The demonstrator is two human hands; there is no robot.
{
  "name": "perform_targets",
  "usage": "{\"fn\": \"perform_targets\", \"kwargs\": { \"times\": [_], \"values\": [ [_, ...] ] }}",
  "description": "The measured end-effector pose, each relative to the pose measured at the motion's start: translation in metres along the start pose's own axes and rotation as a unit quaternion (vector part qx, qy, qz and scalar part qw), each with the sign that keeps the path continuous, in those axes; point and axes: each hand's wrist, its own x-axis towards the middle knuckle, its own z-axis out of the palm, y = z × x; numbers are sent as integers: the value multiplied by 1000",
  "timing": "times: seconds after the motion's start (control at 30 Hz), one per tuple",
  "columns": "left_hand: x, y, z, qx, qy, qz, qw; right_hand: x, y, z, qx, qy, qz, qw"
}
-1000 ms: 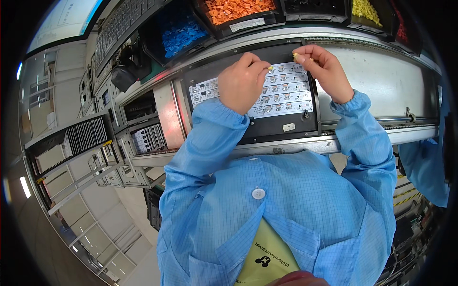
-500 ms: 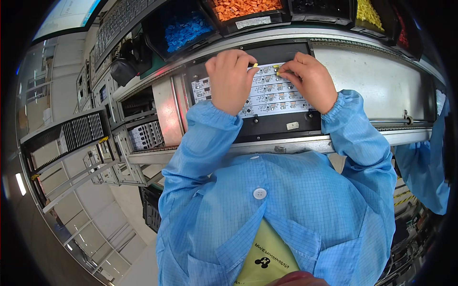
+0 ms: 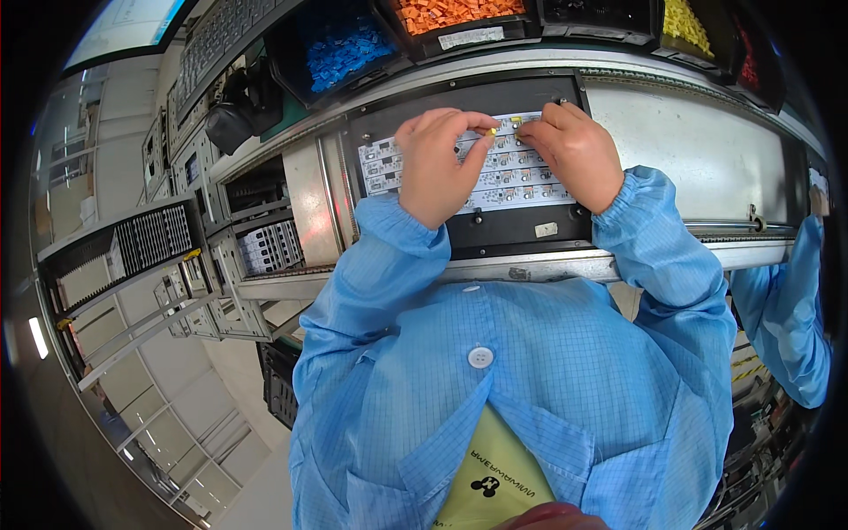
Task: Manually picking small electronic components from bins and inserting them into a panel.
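Pinching a yellow piece point(image 3: 492, 132) in my left hand point(image 3: 435, 168), right hand's point(image 3: 579, 157) contents hidden; top strip point(image 3: 380, 150) bears another point(image 3: 517, 119), lower strips point(image 3: 512, 177) none

We see dark lettering point(image 3: 503, 466) and an emblem point(image 3: 485, 487) on the yellow shirt point(image 3: 468, 502). We cannot read the white label point(image 3: 471, 37) on the bin of orange pieces point(image 3: 519, 34), the pale sticker point(image 3: 546, 230) on the black plate point(image 3: 508, 236) or the screen point(image 3: 119, 26).
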Motion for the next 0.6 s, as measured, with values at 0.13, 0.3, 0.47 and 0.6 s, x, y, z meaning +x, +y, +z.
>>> {"fn": "perform_targets", "kwargs": {
  "times": [0.13,0.3,0.47,0.6],
  "values": [
    [-5,5,5,-6,-9,4,1000,0,6,-11,156,-34,110,981],
    [-14,10,14,-2,4,-2,1000,-7,31,-29,568,-87,306,759],
    [-12,15,17,16,-15,-15,1000,-8,32,-35,641,-96,296,702],
    [-9,18,18,46,-5,14,999,-8,34,-34,647,-79,330,683]
  ]
}}
